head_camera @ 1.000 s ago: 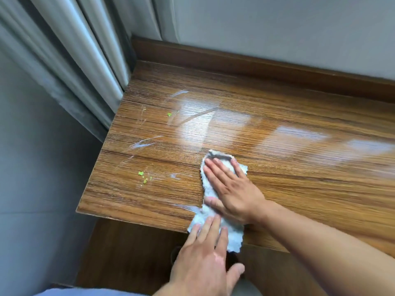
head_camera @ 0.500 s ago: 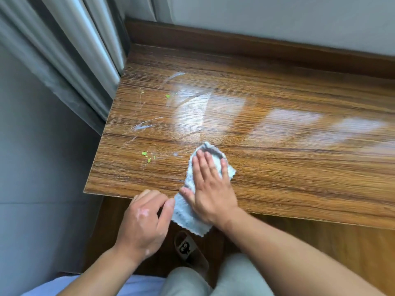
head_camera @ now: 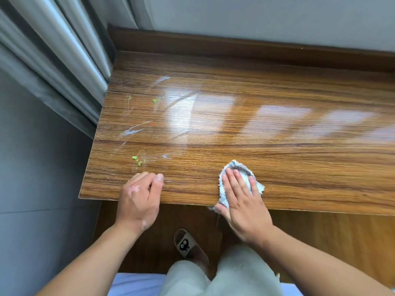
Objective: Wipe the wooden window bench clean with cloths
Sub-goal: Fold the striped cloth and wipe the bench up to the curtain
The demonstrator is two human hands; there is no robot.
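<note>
Cloth (head_camera: 239,167), one, under flat right hand (head_camera: 243,201); green crumbs (head_camera: 134,157), perhaps five.

The glossy wooden window bench (head_camera: 277,150) carries white smears (head_camera: 133,130) toward its left end, and two small patches of green crumbs (head_camera: 137,160) among them. A crumpled grey-white cloth (head_camera: 239,166) lies at the front edge, one corner hanging just over it.

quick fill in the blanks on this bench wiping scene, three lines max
The right hand presses flat on a ____.
The crumbs near the left hand are coloured ____.
The bench is made of ____.
Missing: cloth; green; wood.
</note>
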